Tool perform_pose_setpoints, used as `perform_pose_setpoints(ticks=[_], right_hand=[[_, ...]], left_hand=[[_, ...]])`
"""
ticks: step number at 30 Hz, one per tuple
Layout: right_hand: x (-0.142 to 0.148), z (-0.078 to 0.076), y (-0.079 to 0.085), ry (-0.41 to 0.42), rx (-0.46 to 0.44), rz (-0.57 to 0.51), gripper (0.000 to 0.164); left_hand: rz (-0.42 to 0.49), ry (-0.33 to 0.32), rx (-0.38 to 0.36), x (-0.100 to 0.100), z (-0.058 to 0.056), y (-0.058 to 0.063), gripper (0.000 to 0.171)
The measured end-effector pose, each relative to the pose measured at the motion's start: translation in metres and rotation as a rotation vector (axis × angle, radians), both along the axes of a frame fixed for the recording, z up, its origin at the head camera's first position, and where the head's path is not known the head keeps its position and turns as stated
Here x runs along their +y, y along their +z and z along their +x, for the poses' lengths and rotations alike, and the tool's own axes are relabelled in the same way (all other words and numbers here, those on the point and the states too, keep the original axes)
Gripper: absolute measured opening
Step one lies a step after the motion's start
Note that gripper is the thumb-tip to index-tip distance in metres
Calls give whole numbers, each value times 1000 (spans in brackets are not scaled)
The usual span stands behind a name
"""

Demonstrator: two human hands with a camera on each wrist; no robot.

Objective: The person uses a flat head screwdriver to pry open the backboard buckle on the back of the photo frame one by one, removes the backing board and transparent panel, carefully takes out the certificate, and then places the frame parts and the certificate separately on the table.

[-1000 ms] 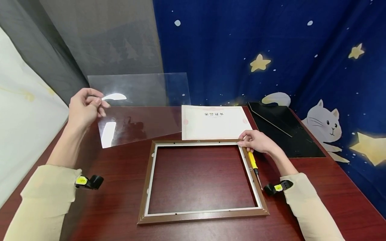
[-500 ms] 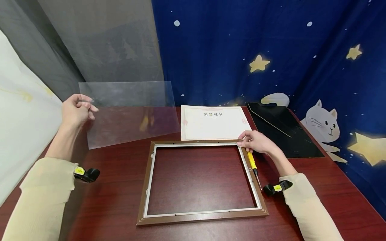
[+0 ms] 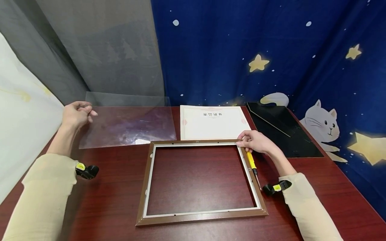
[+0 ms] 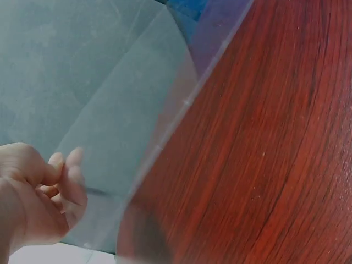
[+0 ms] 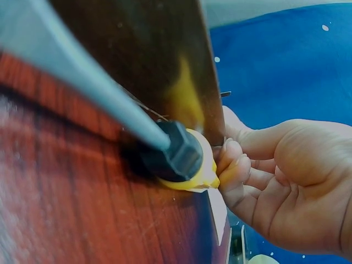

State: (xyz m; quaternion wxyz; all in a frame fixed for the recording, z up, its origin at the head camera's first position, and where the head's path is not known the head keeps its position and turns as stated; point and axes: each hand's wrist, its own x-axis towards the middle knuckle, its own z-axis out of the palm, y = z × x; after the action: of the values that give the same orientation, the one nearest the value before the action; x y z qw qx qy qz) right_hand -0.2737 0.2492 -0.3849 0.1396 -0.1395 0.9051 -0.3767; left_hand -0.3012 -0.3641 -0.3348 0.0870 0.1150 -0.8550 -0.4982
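Observation:
My left hand (image 3: 76,114) pinches a clear plastic sheet (image 3: 129,125) by its left edge. The sheet is tilted, its near edge low over the table, left of a certificate. In the left wrist view the thumb and fingers (image 4: 71,179) meet at the sheet's edge. A brown picture frame (image 3: 199,216) with a pale inner lip lies flat in front of me. My right hand (image 3: 256,141) grips its far right corner with thumb and fingers. Along the frame's right side lies a yellow screwdriver (image 3: 251,160), its black collar (image 5: 176,151) close to the right wrist camera.
The white certificate (image 3: 214,127) lies behind the frame. To its right is a black backing board (image 3: 301,144) with a folded-flat stand piece (image 3: 271,118). Curtains (image 3: 211,50) rise behind the dark red wooden table (image 3: 108,201).
My left hand has moved left and then slightly down, lowering the plastic sheet and tipping it flatter toward the table. My right hand stays on the frame corner.

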Motion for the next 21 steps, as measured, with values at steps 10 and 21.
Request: perform_pose_setpoints(ticks=[10,21], right_hand=[[-2,2,1,-5,-8,-4,29],[-1,1,0,-10,-9,3,30]], left_hand=[[-74,-67,-107,-8,-2,-7,57],[-214,-97,-140,-5,0,-23,77]])
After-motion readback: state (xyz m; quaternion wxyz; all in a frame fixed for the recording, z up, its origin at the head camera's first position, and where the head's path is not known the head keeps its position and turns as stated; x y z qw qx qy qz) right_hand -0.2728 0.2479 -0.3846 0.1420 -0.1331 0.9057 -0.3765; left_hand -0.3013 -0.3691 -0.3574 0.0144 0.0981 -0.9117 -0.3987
